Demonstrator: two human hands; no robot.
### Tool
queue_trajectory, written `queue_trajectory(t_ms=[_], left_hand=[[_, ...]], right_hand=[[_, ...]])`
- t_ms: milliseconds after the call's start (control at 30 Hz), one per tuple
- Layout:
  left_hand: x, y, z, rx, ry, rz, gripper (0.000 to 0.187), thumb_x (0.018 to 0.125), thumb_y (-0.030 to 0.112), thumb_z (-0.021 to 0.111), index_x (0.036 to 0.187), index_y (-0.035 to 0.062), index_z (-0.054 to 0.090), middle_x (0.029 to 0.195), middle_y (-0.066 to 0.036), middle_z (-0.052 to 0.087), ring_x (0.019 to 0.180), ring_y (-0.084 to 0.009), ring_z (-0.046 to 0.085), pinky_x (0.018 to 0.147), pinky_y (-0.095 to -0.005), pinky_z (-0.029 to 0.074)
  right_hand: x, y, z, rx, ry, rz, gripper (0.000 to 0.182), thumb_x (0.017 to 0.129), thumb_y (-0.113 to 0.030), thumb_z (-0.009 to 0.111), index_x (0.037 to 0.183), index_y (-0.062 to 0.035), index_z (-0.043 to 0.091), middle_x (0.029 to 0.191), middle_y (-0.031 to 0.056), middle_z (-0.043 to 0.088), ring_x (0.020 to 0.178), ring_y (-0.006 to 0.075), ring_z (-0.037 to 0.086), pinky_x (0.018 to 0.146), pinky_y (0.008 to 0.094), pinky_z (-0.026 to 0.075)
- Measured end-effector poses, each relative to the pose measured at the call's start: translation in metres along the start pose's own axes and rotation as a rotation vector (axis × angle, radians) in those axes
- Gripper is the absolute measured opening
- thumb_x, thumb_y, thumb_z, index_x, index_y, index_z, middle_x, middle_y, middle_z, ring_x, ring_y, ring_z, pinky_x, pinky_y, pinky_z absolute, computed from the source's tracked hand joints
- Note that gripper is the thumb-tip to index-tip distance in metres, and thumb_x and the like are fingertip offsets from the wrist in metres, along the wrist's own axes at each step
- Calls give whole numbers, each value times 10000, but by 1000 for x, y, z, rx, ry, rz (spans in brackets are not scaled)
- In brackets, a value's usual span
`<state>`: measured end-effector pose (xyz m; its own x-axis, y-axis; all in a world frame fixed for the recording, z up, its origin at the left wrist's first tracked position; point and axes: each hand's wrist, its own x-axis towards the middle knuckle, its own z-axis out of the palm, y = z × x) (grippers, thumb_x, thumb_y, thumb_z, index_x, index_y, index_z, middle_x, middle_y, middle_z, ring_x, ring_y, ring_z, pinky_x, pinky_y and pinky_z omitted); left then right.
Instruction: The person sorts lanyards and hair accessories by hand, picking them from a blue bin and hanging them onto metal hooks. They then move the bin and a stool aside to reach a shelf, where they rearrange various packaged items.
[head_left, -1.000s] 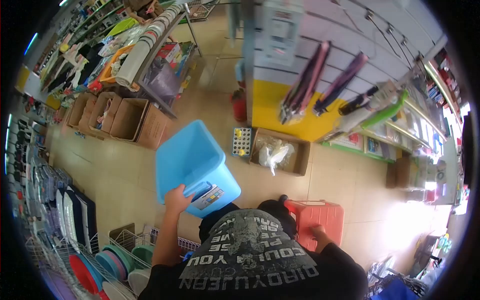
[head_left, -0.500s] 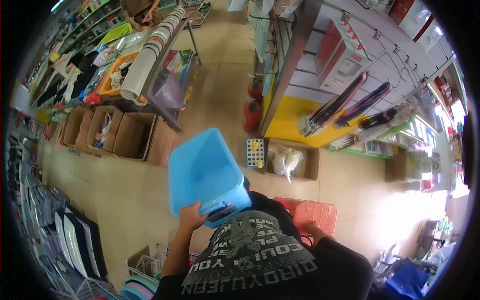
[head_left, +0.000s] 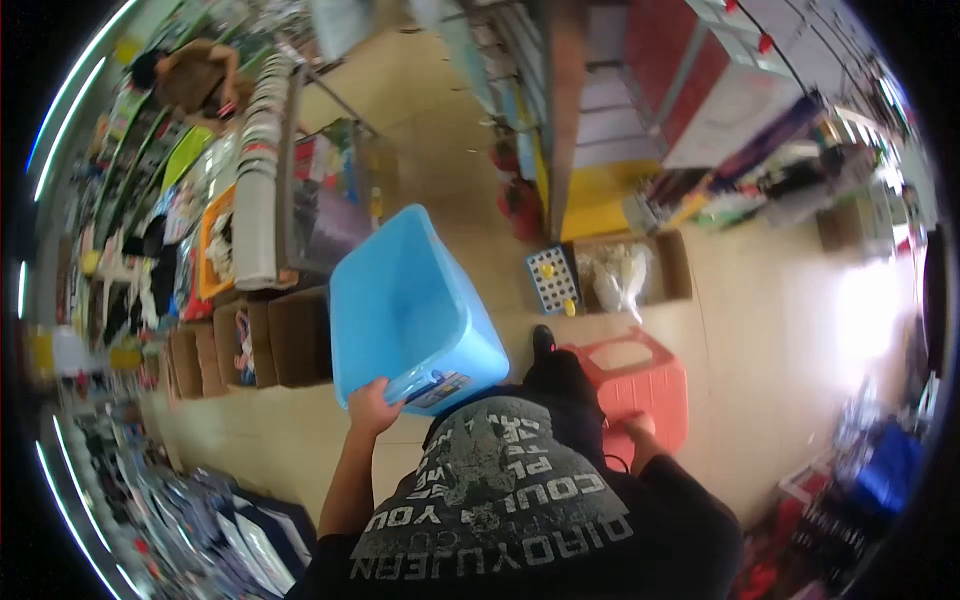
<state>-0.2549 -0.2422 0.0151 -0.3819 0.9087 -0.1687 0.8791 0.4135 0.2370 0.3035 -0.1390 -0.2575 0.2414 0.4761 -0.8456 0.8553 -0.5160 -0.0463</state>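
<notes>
On the left, my left hand [head_left: 373, 406] is closed around the near rim of a light blue plastic bin [head_left: 395, 310]. The bin is tilted with its open mouth toward me, and nothing shows inside it. A label sticks to its near side. To the right of my body, my right hand [head_left: 640, 430] grips a red plastic stool [head_left: 665, 385]. The fingertips are hidden against the stool, whose side cut-out faces forward.
Ahead on the floor stand a cardboard box [head_left: 665, 270] with a plastic bag and a dotted blue-and-white tray [head_left: 552, 280]. Cardboard boxes [head_left: 300, 340] line the left under a goods table. Shelving [head_left: 570, 120] rises ahead. Another person [head_left: 200, 85] is at far left.
My view has turned and the surroundings have shifted. The stool now shows its cut-out side more plainly, and the bin sits slightly more upright. Both hands keep their holds.
</notes>
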Motion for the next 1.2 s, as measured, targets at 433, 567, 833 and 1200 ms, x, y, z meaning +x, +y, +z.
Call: queue_trajectory(t_ms=[433,567,833,1200], left_hand=[[161,-113,-26,50,-163,436,293,588,212,723,794,67,572,679,-139,609,625,-341,598,556,-432,469],[177,-139,-24,1,-187,523,291,591,214,724,790,71,567,675,-134,606,623,-340,596,553,-432,465],[181,-158,-21,75,-271,606,266,600,206,709,777,68,566,665,-136,600,614,-345,585,550,-438,456],[141,-165,-10,61,-263,669,227,589,197,694,745,86,570,618,-119,578,553,-329,570,507,-427,437]], right_hand=[[-98,-101,54,-127,261,120,245,673,-255,679,877,-120,672,951,127,659,913,276,626,777,383,503],[-119,-144,66,-119,167,96,240,670,-235,685,866,-98,674,920,137,661,888,292,631,759,385,508],[-61,-174,126,43,207,48,298,664,-264,730,872,-72,636,936,137,657,909,300,620,775,393,498],[9,-208,207,228,214,85,356,673,-314,721,899,-62,611,936,142,637,914,302,602,794,404,480]])
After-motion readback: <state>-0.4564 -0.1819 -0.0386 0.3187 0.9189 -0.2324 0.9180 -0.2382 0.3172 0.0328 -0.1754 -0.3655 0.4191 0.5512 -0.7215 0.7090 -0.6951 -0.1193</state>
